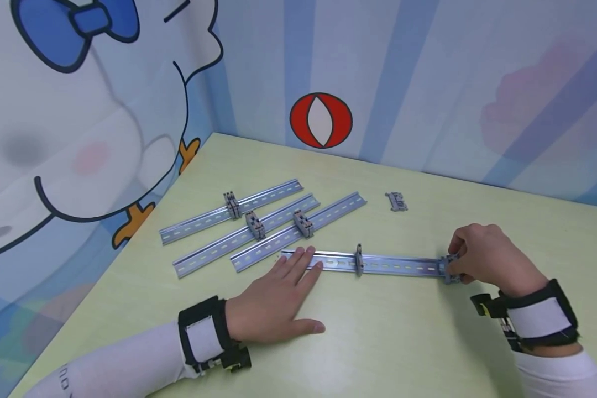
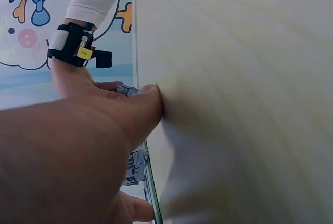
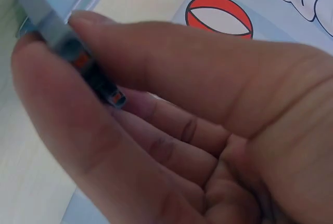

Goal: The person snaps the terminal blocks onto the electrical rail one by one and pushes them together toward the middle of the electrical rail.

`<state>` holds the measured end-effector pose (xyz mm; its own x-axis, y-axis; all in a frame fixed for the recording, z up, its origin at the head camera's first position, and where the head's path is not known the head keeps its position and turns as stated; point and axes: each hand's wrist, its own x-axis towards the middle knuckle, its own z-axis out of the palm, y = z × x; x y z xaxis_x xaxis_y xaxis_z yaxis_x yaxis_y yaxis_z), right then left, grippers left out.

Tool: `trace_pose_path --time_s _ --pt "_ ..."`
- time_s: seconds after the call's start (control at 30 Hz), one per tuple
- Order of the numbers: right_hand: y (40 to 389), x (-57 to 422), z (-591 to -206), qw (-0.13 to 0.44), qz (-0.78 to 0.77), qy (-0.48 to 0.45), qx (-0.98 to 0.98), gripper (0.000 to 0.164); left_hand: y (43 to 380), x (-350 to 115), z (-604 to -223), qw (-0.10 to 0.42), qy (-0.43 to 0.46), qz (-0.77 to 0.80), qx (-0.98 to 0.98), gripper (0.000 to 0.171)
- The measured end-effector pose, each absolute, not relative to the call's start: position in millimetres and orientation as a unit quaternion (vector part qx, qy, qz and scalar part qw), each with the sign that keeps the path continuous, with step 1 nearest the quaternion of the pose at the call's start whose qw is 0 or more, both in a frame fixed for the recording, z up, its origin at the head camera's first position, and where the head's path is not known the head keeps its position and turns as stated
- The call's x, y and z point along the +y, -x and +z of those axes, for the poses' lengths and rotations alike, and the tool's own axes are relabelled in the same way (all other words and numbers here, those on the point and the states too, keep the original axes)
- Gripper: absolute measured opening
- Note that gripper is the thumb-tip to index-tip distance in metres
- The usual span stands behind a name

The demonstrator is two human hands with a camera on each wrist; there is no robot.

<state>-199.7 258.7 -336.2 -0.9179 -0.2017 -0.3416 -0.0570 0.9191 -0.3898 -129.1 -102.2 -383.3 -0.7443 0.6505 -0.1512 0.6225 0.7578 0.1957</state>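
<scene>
My left hand (image 1: 273, 304) lies spread with straight fingers, its fingertips on the left end of the nearest slotted metal DIN rail (image 1: 403, 266). At that rail's right end my right hand (image 1: 487, 257) pinches a grey terminal block (image 3: 78, 52) between thumb and index finger. In the head view the block overlaps the rail's end, partly covered by the fingers. Another thin terminal block (image 1: 359, 261) stands upright across the same rail near its middle. Seen from the left wrist, the left thumb (image 2: 148, 102) hides part of the rail.
Behind lie three slanted DIN rails, the far one (image 1: 194, 225), the middle one (image 1: 211, 253) and the near one (image 1: 338, 211), each carrying grey blocks. A loose terminal block (image 1: 397, 202) lies flat at the back. Printed walls (image 1: 428, 110) border the pale table (image 1: 378, 342) behind and at left.
</scene>
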Motion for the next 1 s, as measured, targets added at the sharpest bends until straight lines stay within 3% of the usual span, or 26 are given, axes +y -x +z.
trace_pose_path --time_s 0.5,1.0 --pt "195.8 252.5 -337.2 0.129 -0.157 0.094 0.975 0.012 128.4 -100.3 -382.1 0.11 -0.344 0.069 0.93 0.095" --pt "206.3 242.7 -337.0 0.143 -0.154 0.099 0.973 0.006 129.4 -101.4 -384.8 0.107 -0.341 0.066 0.931 0.096"
